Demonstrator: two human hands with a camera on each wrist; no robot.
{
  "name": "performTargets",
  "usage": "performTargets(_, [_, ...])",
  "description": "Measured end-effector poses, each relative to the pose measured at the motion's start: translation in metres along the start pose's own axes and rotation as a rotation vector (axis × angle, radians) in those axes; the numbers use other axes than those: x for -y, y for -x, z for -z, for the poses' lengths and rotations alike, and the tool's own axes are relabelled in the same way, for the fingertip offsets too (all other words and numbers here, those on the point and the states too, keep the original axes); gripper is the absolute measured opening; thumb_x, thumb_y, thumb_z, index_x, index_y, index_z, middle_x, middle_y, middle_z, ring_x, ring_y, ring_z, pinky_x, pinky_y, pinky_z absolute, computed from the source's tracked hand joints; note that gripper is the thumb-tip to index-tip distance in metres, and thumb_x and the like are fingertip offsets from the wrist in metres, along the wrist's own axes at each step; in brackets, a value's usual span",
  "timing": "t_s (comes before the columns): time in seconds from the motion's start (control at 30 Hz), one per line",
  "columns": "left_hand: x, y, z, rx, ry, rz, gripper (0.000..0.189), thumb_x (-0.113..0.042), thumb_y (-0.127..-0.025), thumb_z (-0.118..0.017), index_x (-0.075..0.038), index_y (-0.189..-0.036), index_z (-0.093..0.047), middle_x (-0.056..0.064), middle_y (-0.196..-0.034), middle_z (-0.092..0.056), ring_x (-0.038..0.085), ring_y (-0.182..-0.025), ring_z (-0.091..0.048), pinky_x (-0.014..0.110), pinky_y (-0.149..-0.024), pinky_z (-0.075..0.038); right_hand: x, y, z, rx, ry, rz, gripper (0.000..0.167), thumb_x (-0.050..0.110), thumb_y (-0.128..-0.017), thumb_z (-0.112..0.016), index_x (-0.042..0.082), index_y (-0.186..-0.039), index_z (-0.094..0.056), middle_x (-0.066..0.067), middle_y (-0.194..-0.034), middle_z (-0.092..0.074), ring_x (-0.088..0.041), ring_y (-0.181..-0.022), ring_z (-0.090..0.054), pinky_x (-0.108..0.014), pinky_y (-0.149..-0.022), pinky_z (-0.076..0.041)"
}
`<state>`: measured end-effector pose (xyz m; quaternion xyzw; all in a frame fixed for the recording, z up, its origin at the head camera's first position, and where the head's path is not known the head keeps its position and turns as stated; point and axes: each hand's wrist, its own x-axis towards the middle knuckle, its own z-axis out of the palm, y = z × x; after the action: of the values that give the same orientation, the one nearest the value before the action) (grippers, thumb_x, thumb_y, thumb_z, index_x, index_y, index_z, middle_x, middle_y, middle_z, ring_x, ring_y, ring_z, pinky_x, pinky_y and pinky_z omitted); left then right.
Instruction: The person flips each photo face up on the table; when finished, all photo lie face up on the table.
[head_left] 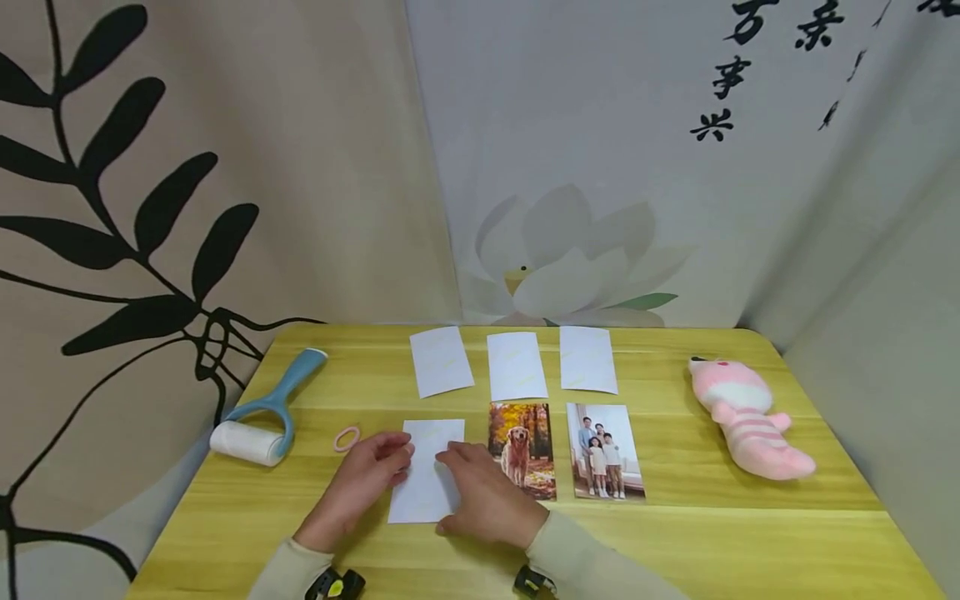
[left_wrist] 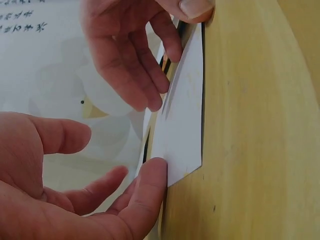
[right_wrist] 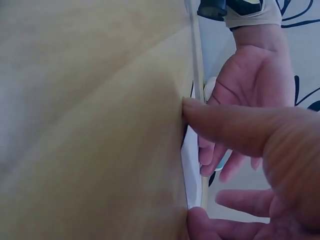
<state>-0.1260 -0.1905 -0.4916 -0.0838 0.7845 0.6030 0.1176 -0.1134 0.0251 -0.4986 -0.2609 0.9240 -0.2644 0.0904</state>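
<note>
A white card (head_left: 426, 479) lies blank side up between both hands on the wooden table. Along its left edge, my left hand (head_left: 367, 477) touches it with the fingertips; in the left wrist view the thumb stands apart from the card (left_wrist: 185, 120). At the opposite edge is my right hand (head_left: 491, 500), its thumb near the lower right corner and index finger farther up. The right wrist view shows this thumb and finger spread wide along the card (right_wrist: 191, 167). Right of it lie a dog photo (head_left: 516, 450), partly behind the right hand, and a family photo (head_left: 606, 454).
Three more white cards, a left one (head_left: 442, 362), a middle one (head_left: 517, 367) and a right one (head_left: 588, 358), lie along the back. A blue-handled lint roller (head_left: 255, 433) and pink ring (head_left: 347, 438) are at left. A pink plush toy (head_left: 750, 421) lies at right.
</note>
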Motion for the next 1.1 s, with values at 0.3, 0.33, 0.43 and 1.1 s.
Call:
performTargets(0.3, [0.0013, 0.0071, 0.0062, -0.044, -0.048, -0.009, 0.04, -0.018, -0.107, -0.063, 0.008, -0.137, -0.06, 0.022, -0.129, -0.065, 0.025, -0.112, -0.066, 0.041, -0.092, -0.063, 0.0013, 0.0004, 0.0074, -0.011, -0.084, -0.041, 0.088, 0.041, -0.073, -0.096, 0.011, -0.146, -0.058, -0.012, -0.152, -0.057, -0.031, -0.141, -0.053, -0.048, -0.117, -0.048])
performTargets(0.33, [0.0015, 0.0073, 0.0069, -0.047, -0.042, -0.01, 0.04, -0.018, -0.107, -0.063, 0.008, -0.137, -0.06, 0.023, -0.129, -0.065, 0.026, -0.112, -0.066, 0.041, -0.092, -0.063, 0.001, 0.0, 0.0083, -0.019, -0.095, -0.048, 0.086, 0.04, -0.073, -0.096, 0.01, -0.145, -0.059, -0.012, -0.151, -0.057, -0.031, -0.141, -0.053, -0.048, -0.116, -0.048])
performTargets(0.43, [0.0013, 0.0066, 0.0077, -0.046, -0.012, -0.005, 0.04, -0.017, -0.107, -0.062, 0.009, -0.137, -0.059, 0.024, -0.128, -0.066, 0.027, -0.112, -0.068, 0.042, -0.094, -0.063, 0.0002, -0.0019, 0.0102, -0.03, -0.112, -0.075, 0.086, 0.04, -0.073, -0.096, 0.01, -0.144, -0.059, -0.014, -0.151, -0.056, -0.032, -0.142, -0.052, -0.049, -0.117, -0.047])
performTargets(1.1, [0.0042, 0.0028, 0.0101, -0.023, 0.019, -0.026, 0.041, -0.016, -0.106, -0.063, 0.01, -0.138, -0.059, 0.024, -0.126, -0.069, 0.025, -0.111, -0.069, 0.042, -0.09, -0.063, 0.0027, -0.0019, 0.0058, -0.005, -0.003, -0.038, 0.1, 0.046, -0.066, -0.099, 0.01, -0.149, -0.055, -0.019, -0.155, -0.053, -0.036, -0.141, -0.051, -0.049, -0.114, -0.051])
